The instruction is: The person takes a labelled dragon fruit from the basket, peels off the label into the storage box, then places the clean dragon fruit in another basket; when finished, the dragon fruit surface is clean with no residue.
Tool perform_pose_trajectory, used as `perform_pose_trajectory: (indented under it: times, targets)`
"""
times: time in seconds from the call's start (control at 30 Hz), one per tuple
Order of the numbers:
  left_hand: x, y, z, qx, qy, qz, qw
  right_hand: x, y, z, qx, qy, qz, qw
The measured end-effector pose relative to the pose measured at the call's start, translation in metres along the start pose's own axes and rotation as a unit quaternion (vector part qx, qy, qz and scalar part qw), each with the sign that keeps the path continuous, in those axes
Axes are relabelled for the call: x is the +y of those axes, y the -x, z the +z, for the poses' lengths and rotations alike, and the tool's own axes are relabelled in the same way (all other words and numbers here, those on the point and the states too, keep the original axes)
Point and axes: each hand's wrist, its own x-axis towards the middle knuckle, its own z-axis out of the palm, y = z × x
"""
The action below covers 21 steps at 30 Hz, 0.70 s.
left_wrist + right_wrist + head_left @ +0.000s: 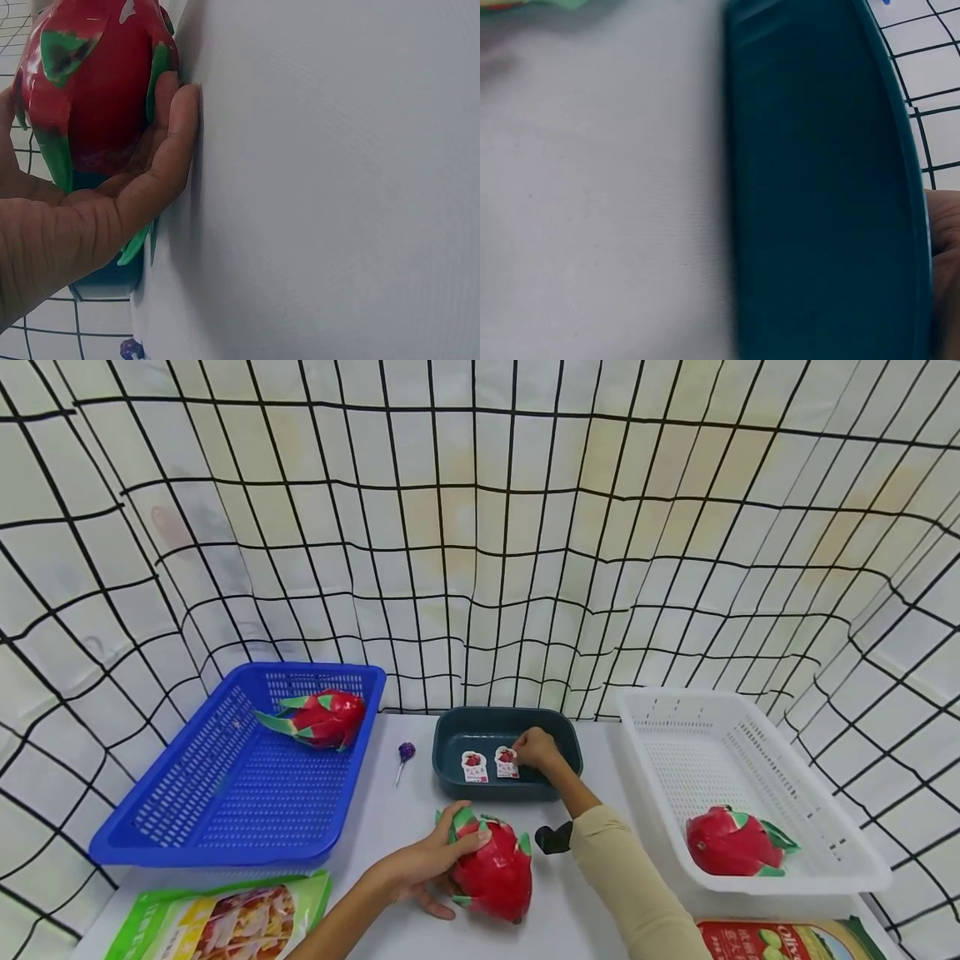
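My left hand (438, 864) grips a shiny red dragon fruit (498, 877) with green scales over the white table, thumb on its upper side. The left wrist view shows the fingers curled under the dragon fruit (105, 90). Inside the dark teal tray (453, 731), my right hand (536, 750) has bent fingers at the right edge of a dragon-fruit sticker (507, 763); whether they pinch it is hidden. A second, similar sticker (474, 767) lies to its left. In the right wrist view, the wall of the teal tray (825, 180) covers most of the hand.
A blue basket (247, 852) at left holds a dragon fruit (330, 718); a white basket (795, 885) at right holds another (735, 843). A purple lollipop (406, 752) lies beside the tray. Packages, one green (225, 918) and one red (780, 939), line the front. A grid-patterned cloth stands behind.
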Motion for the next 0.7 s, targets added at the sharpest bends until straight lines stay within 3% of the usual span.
perform_pose_trajectory:
  times: [0.33,0.7]
  targets:
    - [-0.0030,-0.0012,-0.0028,-0.014,0.007,0.016,0.9997,0.0041,0.0014,0.0050,0.043,0.022,-0.060,0.9970]
    - [-0.0024,0.0004,-0.0011,-0.009,0.001,0.014,0.9999,0.0080,0.0024,0.0085,0.066,0.054,-0.039,0.9956]
